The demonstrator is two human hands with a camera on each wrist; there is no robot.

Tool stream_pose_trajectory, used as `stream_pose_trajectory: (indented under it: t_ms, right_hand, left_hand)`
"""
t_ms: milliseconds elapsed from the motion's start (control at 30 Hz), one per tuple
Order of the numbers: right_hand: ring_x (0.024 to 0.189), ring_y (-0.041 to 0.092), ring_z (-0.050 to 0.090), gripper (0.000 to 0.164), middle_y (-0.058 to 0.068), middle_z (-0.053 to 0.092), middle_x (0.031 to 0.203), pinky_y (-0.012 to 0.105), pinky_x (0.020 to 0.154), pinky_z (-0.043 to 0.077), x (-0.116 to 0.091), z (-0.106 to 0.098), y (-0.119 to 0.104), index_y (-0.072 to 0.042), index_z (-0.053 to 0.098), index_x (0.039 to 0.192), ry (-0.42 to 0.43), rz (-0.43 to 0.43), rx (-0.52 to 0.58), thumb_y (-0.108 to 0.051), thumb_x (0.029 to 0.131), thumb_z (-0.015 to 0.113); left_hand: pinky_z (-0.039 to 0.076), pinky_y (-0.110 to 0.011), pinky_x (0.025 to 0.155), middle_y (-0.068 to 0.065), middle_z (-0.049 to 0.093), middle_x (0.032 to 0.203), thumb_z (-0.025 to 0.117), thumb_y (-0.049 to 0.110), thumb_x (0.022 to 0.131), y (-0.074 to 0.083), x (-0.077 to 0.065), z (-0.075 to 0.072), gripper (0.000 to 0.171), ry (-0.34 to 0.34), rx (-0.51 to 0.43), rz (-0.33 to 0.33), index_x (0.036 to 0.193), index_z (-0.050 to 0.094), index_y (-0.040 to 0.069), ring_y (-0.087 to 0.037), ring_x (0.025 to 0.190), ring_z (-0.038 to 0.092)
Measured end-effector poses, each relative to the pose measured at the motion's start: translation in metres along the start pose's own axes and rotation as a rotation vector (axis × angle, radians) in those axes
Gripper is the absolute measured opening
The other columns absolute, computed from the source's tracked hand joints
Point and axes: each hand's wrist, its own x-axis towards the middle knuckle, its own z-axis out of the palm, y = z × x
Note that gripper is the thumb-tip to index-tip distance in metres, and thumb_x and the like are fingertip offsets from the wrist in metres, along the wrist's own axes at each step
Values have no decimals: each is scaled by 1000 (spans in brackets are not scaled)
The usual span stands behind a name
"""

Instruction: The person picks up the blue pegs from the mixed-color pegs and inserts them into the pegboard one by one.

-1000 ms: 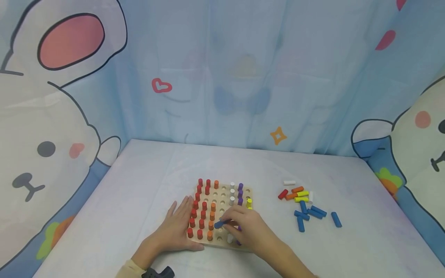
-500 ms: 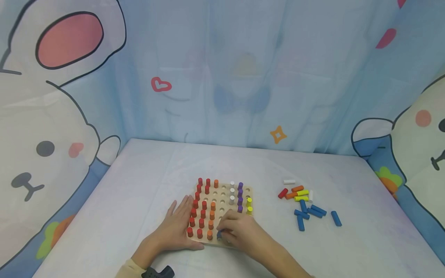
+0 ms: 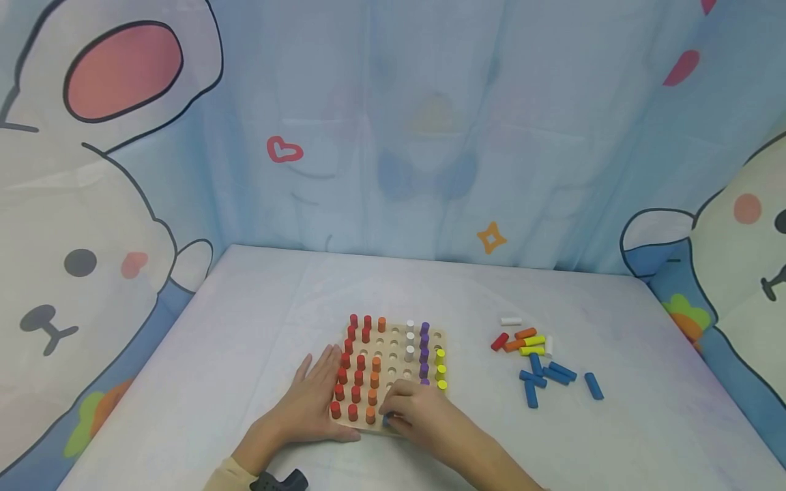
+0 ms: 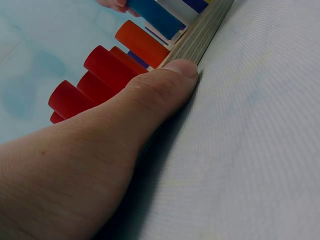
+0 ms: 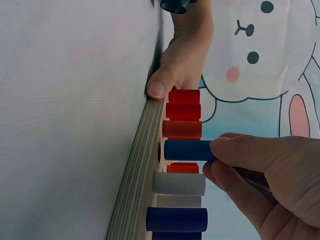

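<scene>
On the desk [image 3: 258, 320], a wooden pegboard [image 3: 400, 363] lies between the person's two hands. The left hand [image 3: 313, 406] is spread flat against its left side, the fingers extended and the thumb touching the near edge. The right hand [image 3: 424, 412] pinches a blue peg [image 5: 187, 150] between thumb and fingertips, holding it upright at a near-row hole; whether its lower end has entered that hole, I cannot tell. To one side of it stands an orange peg [image 3: 371, 414], to the other a white peg [image 5: 179, 184].

Red pegs [image 3: 353, 412] fill the leftmost column and stand in the next one too, where one hole is bare. Further right come purple pegs [image 3: 424, 356] and, in the last column, yellow pegs [image 3: 441, 372].

Well apart from the board, to its right, loose pegs lie on their sides: a white cylinder [image 3: 511, 321] farthest back, a red cylinder [image 3: 500, 341], orange cylinders [image 3: 525, 333], yellow cylinders [image 3: 532, 351] and several blue cylinders [image 3: 531, 394]. Behind the desk hangs a light blue curtain [image 3: 368, 68] printed with white cartoon animals [image 3: 98, 211].
</scene>
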Motion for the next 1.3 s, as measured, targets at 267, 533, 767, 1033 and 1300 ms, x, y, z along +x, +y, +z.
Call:
stream_pose_trajectory:
  t_ms: [267, 533, 767, 1033, 1300]
  right_hand:
    - [86, 2, 61, 12, -8, 67, 94, 14, 75, 54, 0, 3, -1, -15, 74, 94, -12, 7, -29, -12, 82, 73]
    - [85, 2, 61, 12, -8, 66, 93, 13, 75, 53, -1, 5, -1, -15, 74, 93, -1, -2, -40, -12, 82, 74]
    - [86, 2, 61, 12, -9, 66, 93, 14, 75, 53, 0, 6, 0, -16, 74, 94, 3, 10, -36, -13, 82, 74]
    - [85, 3, 61, 12, -8, 67, 92, 14, 74, 53, 0, 5, 2, -15, 75, 94, -1, 8, -20, -12, 82, 74]
    - [83, 1, 60, 11, -8, 66, 91, 12, 72, 52, 0, 3, 3, -16, 75, 93, -19, 22, -27, -14, 82, 74]
  left_hand:
    - [1, -54, 118, -8, 10, 161, 60, 84, 60, 0, -1, 1, 132, 1, -2, 0, 153, 8, 5, -23, 149, 4]
    - [0, -53, 118, -6, 8, 161, 59, 85, 60, -1, -1, 2, 133, -10, 4, -11, 153, 6, 7, -22, 149, 2]
    - [3, -54, 118, -8, 11, 161, 61, 83, 60, 0, -1, 2, 132, 0, 3, -7, 153, 9, 5, -24, 149, 6]
    - [2, -54, 118, -8, 11, 161, 61, 83, 60, 0, -1, 1, 132, 1, 11, -6, 153, 8, 6, -23, 149, 6]
    - [3, -54, 118, -9, 11, 161, 60, 84, 60, -1, -1, 2, 133, 19, 5, 9, 153, 7, 4, -24, 149, 6]
